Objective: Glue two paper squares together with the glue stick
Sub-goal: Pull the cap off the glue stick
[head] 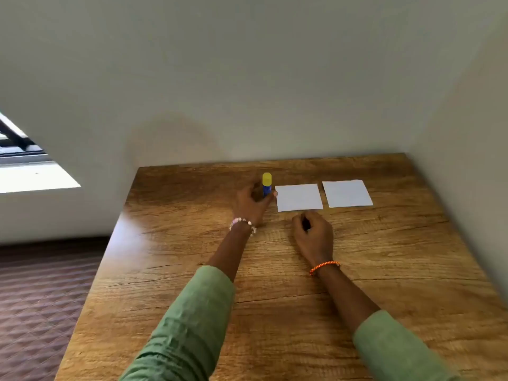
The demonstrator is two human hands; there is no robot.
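glue stick [266,185] upright at far table [192,270], two paper squares [299,197] [347,193] side by side to its right

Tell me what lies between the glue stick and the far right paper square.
In the head view, the other paper square lies between the glue stick and the right paper square.

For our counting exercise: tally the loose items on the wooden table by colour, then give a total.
White: 2, the left paper square and the right paper square
Blue with yellow cap: 1, the glue stick
Total: 3
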